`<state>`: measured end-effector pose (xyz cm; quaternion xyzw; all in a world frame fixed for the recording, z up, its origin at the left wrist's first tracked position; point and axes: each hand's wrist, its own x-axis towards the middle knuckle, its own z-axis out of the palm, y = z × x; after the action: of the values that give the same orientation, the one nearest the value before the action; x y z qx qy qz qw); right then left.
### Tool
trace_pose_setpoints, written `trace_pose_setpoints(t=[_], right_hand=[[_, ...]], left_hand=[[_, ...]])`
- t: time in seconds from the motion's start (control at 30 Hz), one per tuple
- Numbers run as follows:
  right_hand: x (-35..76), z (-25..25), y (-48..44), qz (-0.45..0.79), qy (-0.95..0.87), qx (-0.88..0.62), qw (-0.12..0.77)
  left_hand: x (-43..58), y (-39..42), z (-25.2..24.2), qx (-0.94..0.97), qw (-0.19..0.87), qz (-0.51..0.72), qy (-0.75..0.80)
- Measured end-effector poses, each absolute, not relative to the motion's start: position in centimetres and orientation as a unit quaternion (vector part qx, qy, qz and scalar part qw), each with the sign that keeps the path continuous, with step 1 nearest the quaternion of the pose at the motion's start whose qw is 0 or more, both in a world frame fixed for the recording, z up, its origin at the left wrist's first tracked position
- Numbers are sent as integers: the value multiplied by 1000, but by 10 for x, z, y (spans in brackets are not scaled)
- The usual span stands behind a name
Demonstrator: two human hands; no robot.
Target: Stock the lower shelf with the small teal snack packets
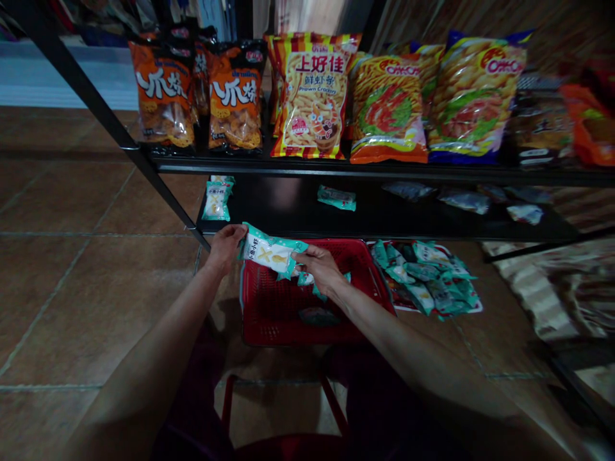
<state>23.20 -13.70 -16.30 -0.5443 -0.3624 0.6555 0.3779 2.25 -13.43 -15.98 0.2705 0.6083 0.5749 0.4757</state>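
Between my two hands I hold a teal and white snack bag above a red plastic basket. My left hand pinches the bag's left end. On its right end, the fingers of my right hand are closed. A few more teal bags lie inside the basket, partly hidden by my right hand and the held bag. On the lower shelf just beyond, similar teal bags stand at the left end, and a single teal bag lies near the middle.
A tray heaped with teal bags is on the floor right of the basket. Orange chip bags, a prawn cracker bag and yellow snack bags line the upper shelf. A black shelf post slants at left. Red stool legs show below.
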Motion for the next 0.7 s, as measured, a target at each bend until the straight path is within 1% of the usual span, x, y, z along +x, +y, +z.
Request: trace_pose_setpoints(t=[0.2,0.3,0.37,0.43,0.57,0.7], right_hand=[[237,-159,-132,657,-325,-547,405],[239,-156,-130,669,-299,-543,411],[239,-156,-129,675,-276,-543,415],[238,-156,-128,679,-254,-546,420],[236,-158,-127,679,-239,-545,429],[236,-160,-127,676,-241,-546,432]], left_hand=[[31,-137,-154,290,425,592,621],[39,-140,-156,312,432,581,616],[45,-143,-161,351,448,560,602],[50,-146,-167,412,443,534,591],[56,-152,-178,539,371,478,587],[56,-153,-185,572,341,451,594]])
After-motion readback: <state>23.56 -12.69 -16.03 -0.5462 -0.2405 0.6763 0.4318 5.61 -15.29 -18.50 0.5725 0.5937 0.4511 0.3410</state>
